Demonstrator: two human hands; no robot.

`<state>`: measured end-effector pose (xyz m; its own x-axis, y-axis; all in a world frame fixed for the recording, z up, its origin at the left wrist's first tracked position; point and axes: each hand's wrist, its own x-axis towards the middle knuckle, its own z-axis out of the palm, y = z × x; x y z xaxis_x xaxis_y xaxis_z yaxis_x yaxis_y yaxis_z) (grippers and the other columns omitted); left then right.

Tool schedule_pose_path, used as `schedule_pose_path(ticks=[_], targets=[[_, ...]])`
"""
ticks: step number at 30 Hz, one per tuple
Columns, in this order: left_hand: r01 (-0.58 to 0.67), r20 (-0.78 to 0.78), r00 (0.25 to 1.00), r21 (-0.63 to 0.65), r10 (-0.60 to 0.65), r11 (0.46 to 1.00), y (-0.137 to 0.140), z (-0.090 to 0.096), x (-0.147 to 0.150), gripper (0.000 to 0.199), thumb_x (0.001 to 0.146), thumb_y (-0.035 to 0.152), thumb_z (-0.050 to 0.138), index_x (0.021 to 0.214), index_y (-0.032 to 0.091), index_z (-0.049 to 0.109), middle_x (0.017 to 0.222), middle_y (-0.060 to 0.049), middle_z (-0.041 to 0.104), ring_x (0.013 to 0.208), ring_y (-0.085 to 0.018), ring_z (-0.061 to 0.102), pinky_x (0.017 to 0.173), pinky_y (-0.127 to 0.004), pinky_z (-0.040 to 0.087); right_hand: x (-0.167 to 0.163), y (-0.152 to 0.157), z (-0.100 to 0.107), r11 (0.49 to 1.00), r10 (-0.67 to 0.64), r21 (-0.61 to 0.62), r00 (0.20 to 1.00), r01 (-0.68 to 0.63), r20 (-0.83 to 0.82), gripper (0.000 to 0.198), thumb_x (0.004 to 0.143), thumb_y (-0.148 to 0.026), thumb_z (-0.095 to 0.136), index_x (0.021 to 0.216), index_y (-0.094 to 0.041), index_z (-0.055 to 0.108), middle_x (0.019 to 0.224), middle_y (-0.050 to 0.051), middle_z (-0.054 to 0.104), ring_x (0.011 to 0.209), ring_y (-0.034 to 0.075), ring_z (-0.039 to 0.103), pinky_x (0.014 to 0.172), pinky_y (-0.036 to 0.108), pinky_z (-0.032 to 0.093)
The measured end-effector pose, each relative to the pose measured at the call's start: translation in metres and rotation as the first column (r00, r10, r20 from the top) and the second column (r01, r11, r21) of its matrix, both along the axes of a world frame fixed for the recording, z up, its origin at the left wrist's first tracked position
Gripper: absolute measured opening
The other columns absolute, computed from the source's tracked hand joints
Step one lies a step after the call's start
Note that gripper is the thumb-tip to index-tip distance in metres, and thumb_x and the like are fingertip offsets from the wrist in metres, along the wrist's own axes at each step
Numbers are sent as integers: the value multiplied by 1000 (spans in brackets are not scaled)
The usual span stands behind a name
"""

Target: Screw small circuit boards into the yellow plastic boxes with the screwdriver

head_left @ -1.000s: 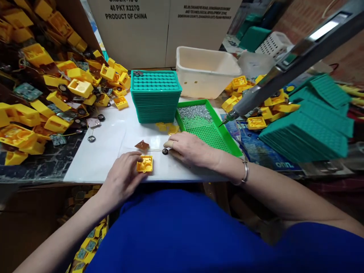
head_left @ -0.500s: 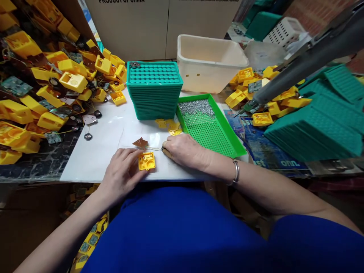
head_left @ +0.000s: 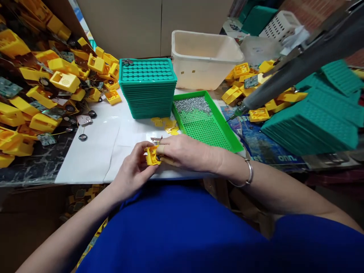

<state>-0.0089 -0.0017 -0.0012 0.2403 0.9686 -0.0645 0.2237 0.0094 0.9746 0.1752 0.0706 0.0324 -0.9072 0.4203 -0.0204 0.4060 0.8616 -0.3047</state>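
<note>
In the head view my left hand (head_left: 135, 167) grips a small yellow plastic housing (head_left: 152, 155) just above the near edge of the white work surface. The housing is tilted, its open side turned towards my right hand (head_left: 186, 153). Between the right fingertips is a small round speaker (head_left: 158, 157), dark and partly hidden, pressed against the housing's open side. A brown circuit board (head_left: 155, 139) shows edge-on behind the right fingers; its wires are mostly covered by them.
A stack of teal trays (head_left: 148, 91) stands ahead, beside a green tray (head_left: 224, 129) of small screws. Yellow housings (head_left: 65, 81) with boards and speakers pile up at left. An electric screwdriver (head_left: 241, 108) hangs at right, near more teal trays (head_left: 313, 117). Behind stands a white bin (head_left: 204, 68).
My right hand has moved left, bringing the speaker to the housing. My left hand has lifted and tilted the housing, shifting slightly right. The brown board has turned edge-on.
</note>
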Motion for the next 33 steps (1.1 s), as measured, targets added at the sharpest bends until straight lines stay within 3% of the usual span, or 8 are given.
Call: schedule_pose_path(ticks=[5, 9, 13, 17, 20, 24, 28, 33], targets=[[33, 335, 941, -230, 47, 973, 4, 3, 5, 42, 77, 25, 74, 108, 24, 46, 91, 0, 64, 80, -15, 65, 69, -25, 51, -7, -7, 12, 991, -121, 62, 987, 115, 105, 20, 94, -23, 54, 98, -11, 69, 83, 9, 67, 73, 17, 56, 60, 28, 33], [-40, 423, 894, -254, 149, 966, 8, -3, 6, 42, 75, 21, 78, 105, 23, 48, 89, 2, 68, 78, -12, 65, 74, -24, 52, 2, -8, 5, 994, -90, 62, 993, 95, -78, 21, 94, -22, 53, 92, -11, 71, 83, 9, 65, 76, 16, 56, 65, 28, 40], [-89, 478, 856, -239, 197, 967, 8, -5, 7, 40, 73, 18, 79, 102, 23, 53, 95, 2, 68, 79, -11, 66, 74, -23, 54, 15, -8, -9, 999, -33, -27, 928, 24, -371, 24, 94, -16, 48, 108, -14, 68, 90, 8, 66, 80, 15, 59, 72, 28, 49], [-57, 499, 841, -308, 212, 950, 8, 3, 4, 36, 70, 17, 80, 99, 22, 58, 93, 0, 68, 76, -15, 69, 71, -28, 57, 23, -2, -17, 990, -143, -77, 777, 122, -614, 30, 88, -13, 55, 116, -18, 60, 114, 10, 62, 108, 17, 60, 93, 37, 53], [80, 535, 825, -429, 181, 900, 9, 8, -2, 37, 66, 17, 79, 98, 23, 61, 89, 0, 70, 73, -19, 72, 64, -28, 57, 24, 6, -20, 995, -72, -97, 799, 17, -598, 47, 81, -7, 56, 128, -15, 50, 136, 16, 52, 130, 20, 49, 105, 42, 48], [172, 556, 812, -519, 178, 837, 9, 11, -8, 38, 62, 18, 80, 96, 24, 64, 86, 1, 70, 63, -19, 72, 55, -26, 56, 22, 10, -22, 988, 18, -109, 788, -108, -616, 30, 90, -13, 54, 120, -13, 55, 118, 12, 65, 111, 15, 63, 93, 32, 56], [12, 460, 857, -469, 233, 883, 5, 11, -4, 40, 65, 19, 81, 98, 22, 59, 86, 1, 71, 69, -17, 72, 63, -25, 57, 17, 3, -23, 998, -40, 9, 737, 62, -675, 22, 93, -21, 56, 113, -13, 62, 106, 10, 67, 97, 14, 66, 83, 29, 58], [-214, 366, 875, -297, 318, 931, 6, 4, 12, 40, 66, 27, 85, 92, 19, 55, 82, 1, 68, 71, -16, 70, 60, -25, 57, 9, -12, -27, 965, -160, 27, 665, 262, -729, 23, 89, -14, 59, 113, -13, 61, 92, 6, 72, 78, 12, 68, 71, 24, 58]])
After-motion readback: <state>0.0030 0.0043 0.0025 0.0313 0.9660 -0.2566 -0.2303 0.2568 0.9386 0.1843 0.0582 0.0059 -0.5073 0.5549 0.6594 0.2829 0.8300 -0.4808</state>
